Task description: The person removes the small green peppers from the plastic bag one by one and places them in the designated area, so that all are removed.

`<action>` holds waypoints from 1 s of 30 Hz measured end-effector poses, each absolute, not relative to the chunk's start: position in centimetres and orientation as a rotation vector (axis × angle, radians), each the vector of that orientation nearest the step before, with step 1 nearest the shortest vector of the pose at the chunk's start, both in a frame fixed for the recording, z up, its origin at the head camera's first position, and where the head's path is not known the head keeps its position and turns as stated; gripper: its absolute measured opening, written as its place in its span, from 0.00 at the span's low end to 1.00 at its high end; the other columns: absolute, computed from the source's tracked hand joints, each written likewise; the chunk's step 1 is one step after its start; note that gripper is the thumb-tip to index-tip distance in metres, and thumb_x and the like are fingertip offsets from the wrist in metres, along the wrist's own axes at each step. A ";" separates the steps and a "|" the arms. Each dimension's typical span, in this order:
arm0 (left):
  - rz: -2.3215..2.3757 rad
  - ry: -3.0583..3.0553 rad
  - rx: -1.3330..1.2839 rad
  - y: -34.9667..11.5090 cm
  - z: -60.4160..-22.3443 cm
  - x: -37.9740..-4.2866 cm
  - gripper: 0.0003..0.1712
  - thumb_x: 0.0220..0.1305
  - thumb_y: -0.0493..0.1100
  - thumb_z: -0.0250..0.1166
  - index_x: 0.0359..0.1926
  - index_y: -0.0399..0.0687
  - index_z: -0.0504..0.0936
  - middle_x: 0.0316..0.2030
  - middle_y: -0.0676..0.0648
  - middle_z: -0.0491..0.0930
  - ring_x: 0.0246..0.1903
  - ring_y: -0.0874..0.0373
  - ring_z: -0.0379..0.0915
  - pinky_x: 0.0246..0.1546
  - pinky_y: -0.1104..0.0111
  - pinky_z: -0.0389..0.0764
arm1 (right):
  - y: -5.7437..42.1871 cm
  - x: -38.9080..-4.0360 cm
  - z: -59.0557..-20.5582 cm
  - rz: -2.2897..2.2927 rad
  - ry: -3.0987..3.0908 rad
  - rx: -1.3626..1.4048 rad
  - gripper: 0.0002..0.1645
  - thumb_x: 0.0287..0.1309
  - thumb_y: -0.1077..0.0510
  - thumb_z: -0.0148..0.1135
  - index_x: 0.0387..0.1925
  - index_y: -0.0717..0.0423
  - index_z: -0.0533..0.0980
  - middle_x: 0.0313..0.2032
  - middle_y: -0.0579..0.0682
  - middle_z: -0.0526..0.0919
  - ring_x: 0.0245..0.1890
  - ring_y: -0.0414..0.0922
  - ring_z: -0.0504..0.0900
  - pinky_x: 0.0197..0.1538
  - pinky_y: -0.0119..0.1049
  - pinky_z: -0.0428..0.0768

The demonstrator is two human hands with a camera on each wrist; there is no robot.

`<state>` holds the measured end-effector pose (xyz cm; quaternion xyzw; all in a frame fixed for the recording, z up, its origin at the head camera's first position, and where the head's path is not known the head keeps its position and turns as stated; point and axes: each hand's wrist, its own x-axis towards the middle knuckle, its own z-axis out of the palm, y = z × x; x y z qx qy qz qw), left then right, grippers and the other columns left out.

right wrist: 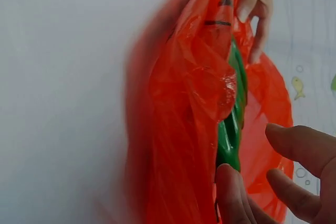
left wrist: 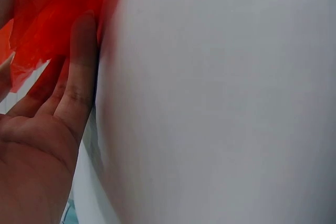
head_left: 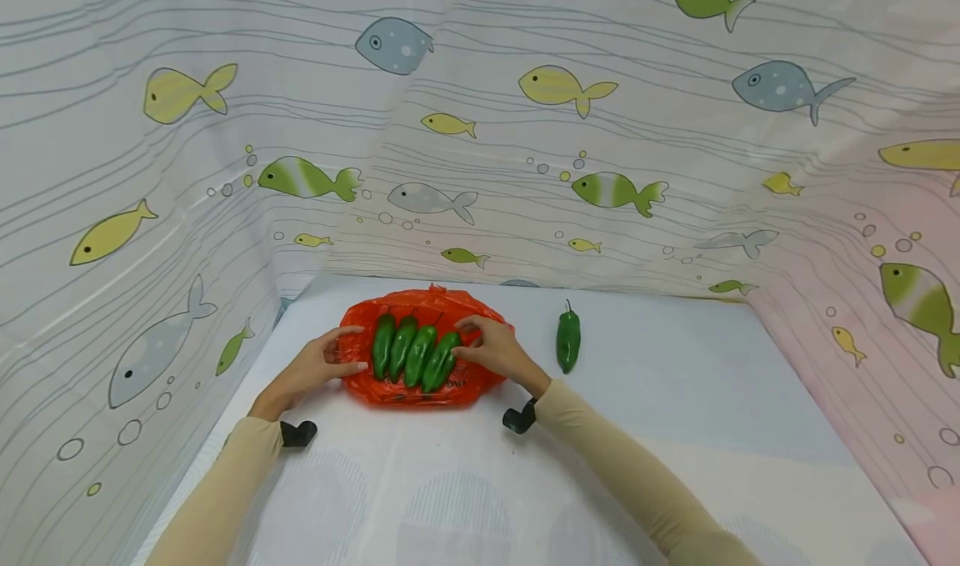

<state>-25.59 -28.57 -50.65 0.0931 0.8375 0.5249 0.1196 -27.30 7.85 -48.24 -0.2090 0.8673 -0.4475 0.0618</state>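
Observation:
Several green peppers (head_left: pixel 417 355) lie side by side, slanted, on a spread-out red plastic bag (head_left: pixel 472 393). My left hand (head_left: pixel 311 368) holds the bag's left edge, with red film between thumb and fingers; in the left wrist view, some of its fingers (left wrist: pixel 79 77) lie behind the plastic. At the rightmost pepper is my right hand (head_left: pixel 498 349), its fingers spread apart. In the right wrist view, one fingertip (right wrist: pixel 228 174) is right at the lower end of a green pepper (right wrist: pixel 229 140), while the others stand away from it, over the bag's inside.
One more green pepper (head_left: pixel 568 341) lies alone on the white table covering (head_left: pixel 675 383), right of the bag. Fish-patterned sheeting (head_left: pixel 487 157) rises behind and along both sides. Black straps with small mounts (head_left: pixel 519 418) sit on both wrists.

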 end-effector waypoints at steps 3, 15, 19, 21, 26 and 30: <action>1.538 2.447 0.265 -28.6 -50.6 -25.5 0.45 0.62 0.46 0.76 0.75 0.48 0.64 0.55 0.35 0.76 0.45 0.49 0.74 0.39 0.64 0.80 | 7.5 -27.5 -48.5 -1.327 2.644 -0.590 0.28 0.62 0.53 0.74 0.61 0.57 0.77 0.55 0.55 0.81 0.35 0.45 0.81 0.41 0.35 0.81; 1.551 2.436 0.268 -28.6 -50.6 -25.5 0.45 0.62 0.45 0.76 0.75 0.47 0.64 0.53 0.35 0.77 0.43 0.50 0.75 0.38 0.65 0.80 | 6.1 -27.9 -49.2 -1.217 2.707 -0.470 0.32 0.62 0.48 0.73 0.63 0.56 0.75 0.57 0.55 0.81 0.58 0.51 0.78 0.61 0.48 0.77; 1.553 2.437 0.266 -28.5 -50.7 -25.6 0.45 0.62 0.46 0.77 0.75 0.47 0.64 0.53 0.35 0.77 0.44 0.50 0.75 0.39 0.65 0.81 | 5.7 -27.9 -49.3 -1.219 2.684 -0.430 0.35 0.63 0.46 0.72 0.66 0.56 0.73 0.60 0.54 0.80 0.60 0.51 0.77 0.63 0.49 0.76; 1.555 2.433 0.264 -28.5 -50.7 -25.6 0.46 0.62 0.46 0.77 0.75 0.47 0.64 0.54 0.35 0.77 0.45 0.50 0.76 0.40 0.65 0.81 | 5.6 -28.0 -49.4 -1.221 2.672 -0.409 0.36 0.64 0.45 0.72 0.67 0.55 0.73 0.60 0.53 0.80 0.58 0.49 0.77 0.61 0.48 0.77; 1.561 2.424 0.280 -28.5 -50.6 -25.6 0.46 0.62 0.45 0.77 0.76 0.46 0.64 0.55 0.34 0.77 0.46 0.49 0.75 0.41 0.66 0.81 | 5.4 -28.3 -49.8 -1.284 2.604 -0.382 0.35 0.65 0.44 0.70 0.67 0.56 0.74 0.55 0.52 0.81 0.38 0.44 0.84 0.47 0.39 0.82; 1.569 2.421 0.271 -28.4 -50.5 -25.5 0.46 0.62 0.44 0.76 0.76 0.46 0.64 0.55 0.34 0.77 0.45 0.49 0.75 0.39 0.65 0.81 | 5.1 -28.4 -49.8 -1.318 2.579 -0.386 0.34 0.66 0.45 0.69 0.66 0.57 0.74 0.52 0.54 0.81 0.31 0.44 0.86 0.39 0.36 0.83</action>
